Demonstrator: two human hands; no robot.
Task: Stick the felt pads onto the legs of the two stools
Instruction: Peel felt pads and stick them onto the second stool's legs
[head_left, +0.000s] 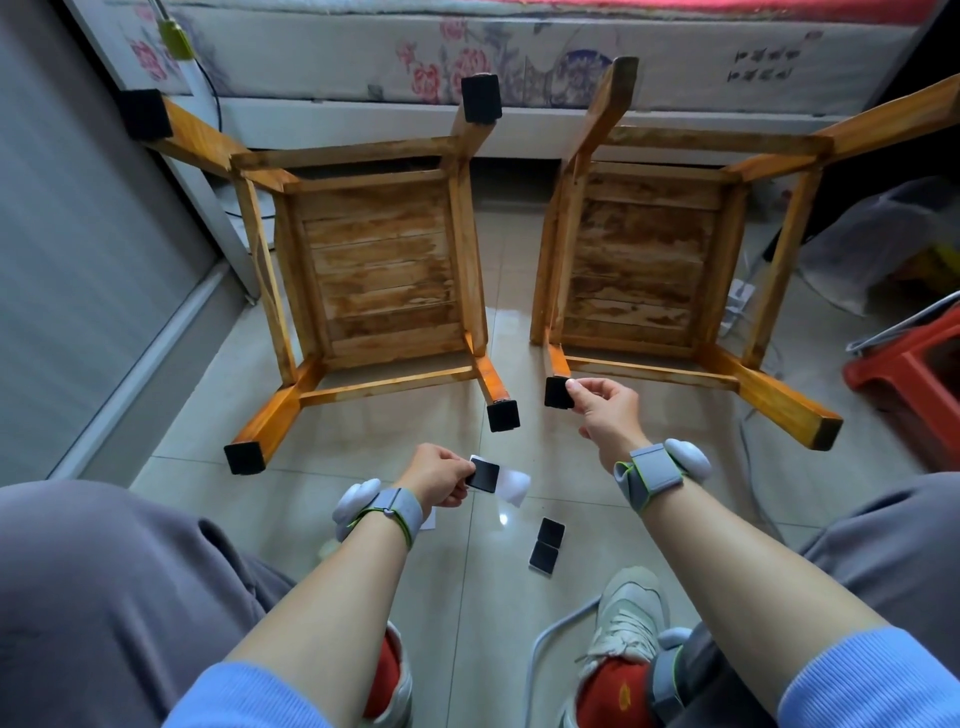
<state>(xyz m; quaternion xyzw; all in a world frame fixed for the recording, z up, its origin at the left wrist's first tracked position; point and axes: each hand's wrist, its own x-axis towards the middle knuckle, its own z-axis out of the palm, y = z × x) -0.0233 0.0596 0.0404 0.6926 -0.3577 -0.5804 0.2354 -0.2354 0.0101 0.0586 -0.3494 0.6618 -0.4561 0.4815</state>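
Two wooden stools lie upturned on the tiled floor, the left stool (374, 270) and the right stool (639, 275). All the left stool's leg ends carry black felt pads, such as the near right one (503, 415). My right hand (602, 405) pinches a black felt pad (558, 393) against the end of the right stool's near left leg. My left hand (436, 475) holds a backing sheet (498, 478) with one black pad on it. Two more pads (546, 545) lie on the floor between my legs. The right stool's near right leg end (826, 434) is bare.
A bed with a floral mattress side (467, 57) runs along the back. A red plastic stool (914, 384) and a plastic bag (883, 234) are at the right. A grey sliding door (78, 249) is at the left. My knees and shoes frame the bottom.
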